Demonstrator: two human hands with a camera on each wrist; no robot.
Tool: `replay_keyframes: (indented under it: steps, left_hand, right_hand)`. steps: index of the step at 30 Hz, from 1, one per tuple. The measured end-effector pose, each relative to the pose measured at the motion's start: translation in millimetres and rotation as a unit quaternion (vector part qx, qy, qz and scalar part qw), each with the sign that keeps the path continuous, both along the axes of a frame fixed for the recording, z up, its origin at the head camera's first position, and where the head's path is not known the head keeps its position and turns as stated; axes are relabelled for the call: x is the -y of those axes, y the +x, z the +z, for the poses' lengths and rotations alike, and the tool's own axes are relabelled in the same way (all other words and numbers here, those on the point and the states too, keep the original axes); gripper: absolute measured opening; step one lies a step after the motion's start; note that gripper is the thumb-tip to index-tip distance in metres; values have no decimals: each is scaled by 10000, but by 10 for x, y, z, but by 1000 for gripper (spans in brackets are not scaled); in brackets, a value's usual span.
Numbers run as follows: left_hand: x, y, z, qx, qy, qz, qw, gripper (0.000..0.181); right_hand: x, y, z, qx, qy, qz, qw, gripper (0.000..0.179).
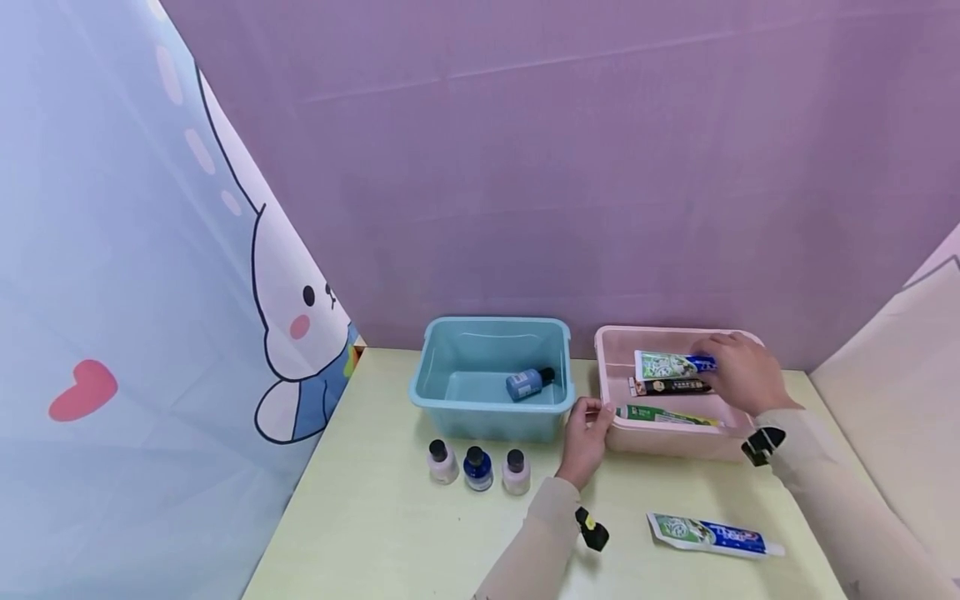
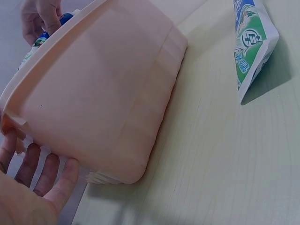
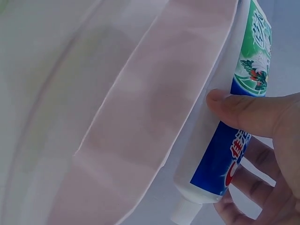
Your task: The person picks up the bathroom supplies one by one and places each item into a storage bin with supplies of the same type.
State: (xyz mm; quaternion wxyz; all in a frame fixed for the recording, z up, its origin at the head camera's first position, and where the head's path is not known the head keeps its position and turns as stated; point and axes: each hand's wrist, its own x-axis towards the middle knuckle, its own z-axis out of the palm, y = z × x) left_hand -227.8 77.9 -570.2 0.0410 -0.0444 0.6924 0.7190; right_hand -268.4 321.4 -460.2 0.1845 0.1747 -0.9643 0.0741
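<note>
Over the pink basket [image 1: 678, 442], my right hand [image 1: 742, 372] grips a blue, green and white toothpaste tube [image 1: 663, 365] between thumb and fingers. The right wrist view shows this tube [image 3: 253, 51] with its white cap pointing down, beside the basket's rim. Inside the basket lie a black toothpaste tube [image 1: 667, 387] and a green and yellow one [image 1: 667, 415]. My left hand [image 1: 583, 442] holds the basket's near left corner, its fingers along the wall under the rim. Another blue and green toothpaste tube [image 1: 712, 535] lies on the table in front of the basket.
A light blue basket [image 1: 491, 422] stands left of the pink one, with a blue bottle [image 1: 525, 384] lying in it. Before it stand a dark blue bottle [image 1: 477, 471] and two pale bottles with black caps [image 1: 442, 465]. A purple cloth [image 1: 570, 167] hangs behind the table.
</note>
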Motion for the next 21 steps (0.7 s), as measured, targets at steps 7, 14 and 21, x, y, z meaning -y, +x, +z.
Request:
replay_keyframes:
  steps: [7, 14, 21]
  left_hand:
    - [-8, -14, -21, -33, 13, 8, 10000, 17]
    - [-1, -12, -11, -42, 42, -9, 10000, 17]
    - [-5, -5, 12, 46, -34, -18, 10000, 11]
  right_hand:
    - [9, -129, -7, 135, 84, 153, 9998, 29]
    - [29, -243, -43, 332, 245, 287, 9987, 27]
    - [5, -348, -93, 957, 385, 113, 9946, 21]
